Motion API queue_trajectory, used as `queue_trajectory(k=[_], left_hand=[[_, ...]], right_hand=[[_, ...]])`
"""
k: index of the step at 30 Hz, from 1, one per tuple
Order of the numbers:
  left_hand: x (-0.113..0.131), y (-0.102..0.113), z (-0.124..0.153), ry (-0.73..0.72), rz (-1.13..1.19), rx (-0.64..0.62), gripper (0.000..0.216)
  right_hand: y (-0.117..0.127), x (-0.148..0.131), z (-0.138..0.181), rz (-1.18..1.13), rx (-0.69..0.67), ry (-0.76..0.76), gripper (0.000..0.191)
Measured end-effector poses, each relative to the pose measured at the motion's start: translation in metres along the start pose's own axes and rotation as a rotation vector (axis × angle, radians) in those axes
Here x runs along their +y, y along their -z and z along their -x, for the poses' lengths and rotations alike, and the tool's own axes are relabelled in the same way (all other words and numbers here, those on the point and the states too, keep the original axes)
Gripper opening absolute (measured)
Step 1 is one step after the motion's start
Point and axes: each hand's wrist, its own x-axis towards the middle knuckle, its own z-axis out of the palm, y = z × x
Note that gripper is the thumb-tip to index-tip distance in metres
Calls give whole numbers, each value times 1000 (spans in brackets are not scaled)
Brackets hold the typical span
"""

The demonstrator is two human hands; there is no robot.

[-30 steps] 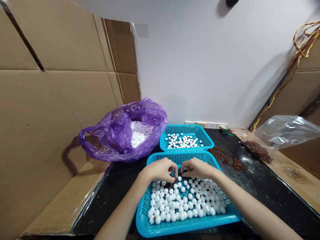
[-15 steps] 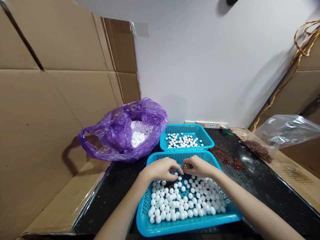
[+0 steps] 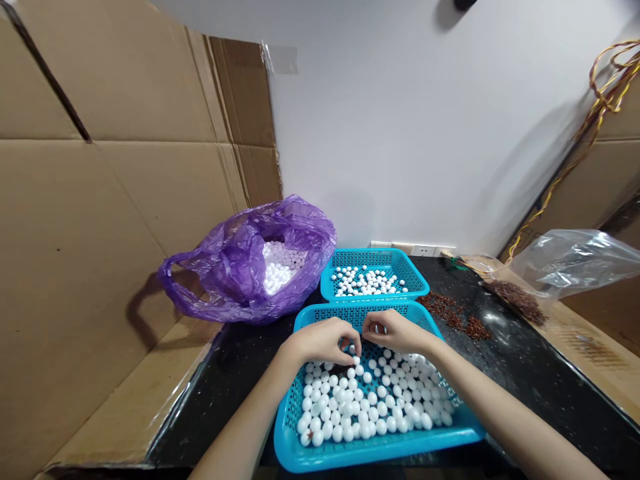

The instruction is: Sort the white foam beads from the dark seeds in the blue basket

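My left hand [image 3: 323,340] and my right hand [image 3: 395,331] meet over the far end of the near blue basket [image 3: 380,450], fingertips pinched together. A white ball [image 3: 357,348] shows at the left fingertips. What the right fingers pinch is too small to name. The basket holds several white balls [image 3: 370,400] and a small brown piece [image 3: 311,434] near its front left corner.
A second blue basket [image 3: 374,257] with white balls stands behind. A purple bag [image 3: 240,267] of white balls lies at the left. Brown bits [image 3: 453,317] are scattered on the black table [image 3: 525,373]; a clear bag [image 3: 565,263] lies right. Cardboard walls stand left.
Both hands have lifted slightly and drawn closer together over the basket's far end; the pinched fingertips now nearly touch. The baskets and bags have not moved.
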Motion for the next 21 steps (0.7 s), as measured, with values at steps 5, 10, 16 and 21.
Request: queue_trajectory(k=[5,10,16,21], left_hand=[[5,2,1,-25,42,-46,23],[6,3,1,-18,99,-129,21],[4,1,2,46,102,-108,21],[5,1,2,66,85,-97,18]], right_hand=[[-1,2,0,-50,15,8,18],[-2,4,0,-113,38,8,14],[-1,2,1,-243,58,5,12],[3,-1,1,-383,51,6,17]])
